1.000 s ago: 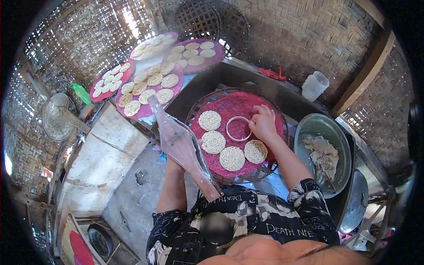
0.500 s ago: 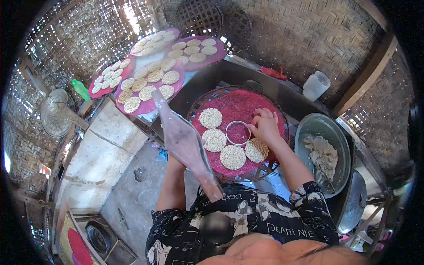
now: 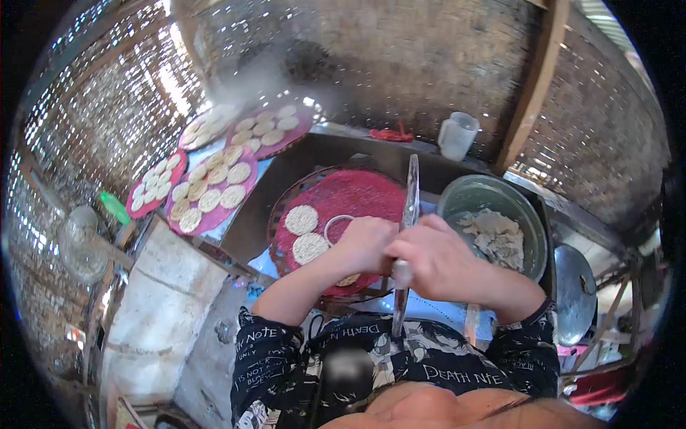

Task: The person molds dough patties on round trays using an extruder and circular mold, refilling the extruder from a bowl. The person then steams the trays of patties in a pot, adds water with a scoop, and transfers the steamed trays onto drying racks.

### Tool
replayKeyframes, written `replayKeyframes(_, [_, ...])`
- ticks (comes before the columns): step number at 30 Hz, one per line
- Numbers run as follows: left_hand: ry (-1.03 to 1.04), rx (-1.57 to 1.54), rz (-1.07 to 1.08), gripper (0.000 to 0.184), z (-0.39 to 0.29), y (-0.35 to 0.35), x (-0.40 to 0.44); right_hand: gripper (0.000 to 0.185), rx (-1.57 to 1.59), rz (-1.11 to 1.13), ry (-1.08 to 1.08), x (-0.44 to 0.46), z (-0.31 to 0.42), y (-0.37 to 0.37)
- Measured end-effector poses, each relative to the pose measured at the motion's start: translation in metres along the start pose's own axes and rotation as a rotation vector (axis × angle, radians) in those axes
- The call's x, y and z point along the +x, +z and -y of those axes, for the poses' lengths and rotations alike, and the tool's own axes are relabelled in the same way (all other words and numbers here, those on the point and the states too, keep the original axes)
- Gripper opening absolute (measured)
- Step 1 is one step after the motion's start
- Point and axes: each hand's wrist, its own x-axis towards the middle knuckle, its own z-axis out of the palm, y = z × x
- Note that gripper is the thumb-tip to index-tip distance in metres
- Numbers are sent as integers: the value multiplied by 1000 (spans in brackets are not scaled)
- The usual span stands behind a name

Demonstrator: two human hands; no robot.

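My left hand point(image 3: 368, 242) is closed against the middle of a long wooden tool point(image 3: 411, 193), now seen edge-on. Across it, my right hand point(image 3: 439, 259) has curled fingers at the same tool; both palms are hidden. Beneath them lies a red round mat point(image 3: 361, 189) with discs of pale noodle-like strands, including an upper disc point(image 3: 301, 219) and a lower disc point(image 3: 309, 248). Other discs on the mat are partly or wholly covered by my hands and forearm. A thin ring point(image 3: 328, 227) rests on the mat beside my left hand, partly covered.
A green bowl point(image 3: 539, 207) holding pale dough point(image 3: 496, 237) stands at the right. Beyond it are a white jug point(image 3: 457, 136) and a round metal lid point(image 3: 574, 300). Pink mats point(image 3: 232, 207) with several discs lie at the upper left. A dark board edge point(image 3: 268, 182) borders the work area.
My right hand has left the ring and come to the wooden tool. The tool has turned from broad side to edge-on and moved right over the mat, with my left hand now above the mat.
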Motion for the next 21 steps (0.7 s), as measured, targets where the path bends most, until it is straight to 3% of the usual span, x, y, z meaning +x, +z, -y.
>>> replayKeyframes(1, [-7,114,35,26,-15,-3,5,35,76,98,88,-12,1,-13])
replayKeyframes(4, [88,194,7,23,-47,1,30,36,343,-64,573,-32,-5,-57])
replayKeyframes(6, [66,223,-92,18,-51,-4,40,40,321,-74,678,-61,-20,-97])
replayKeyframes(8, [-13,251,-177,19,-42,-3,53,35,263,-310,928,-101,-33,-134])
replayKeyframes(10, [-12,-227,-126,24,-29,15,70,32,338,-745,949,-142,-47,-146])
replayKeyframes(11, [-20,-471,-95,26,-20,32,82,29,340,-1034,883,-151,-49,-143])
replayKeyframes(12, [110,-634,-84,34,-3,62,96,26,356,-1243,701,-163,-59,-136])
replayKeyframes(13, [-11,-965,4,41,-24,64,107,26,441,-1414,722,-161,-56,-128])
replayKeyframes(14, [18,-1145,2,42,-36,74,117,25,532,-1585,731,-156,-51,-118])
replayKeyframes(17, [444,-1442,-325,48,-59,80,142,22,822,-1528,766,-169,-58,-70])
replayKeyframes(18, [531,-1555,-485,40,-83,62,144,22,966,-1505,767,-173,-63,-54])
replayKeyframes(20, [451,-1729,-549,21,-68,64,149,29,1158,-1275,644,-185,-71,-44])
replayKeyframes(21, [408,-1733,-538,23,-62,62,147,43,1011,-1018,734,-216,-90,-31])
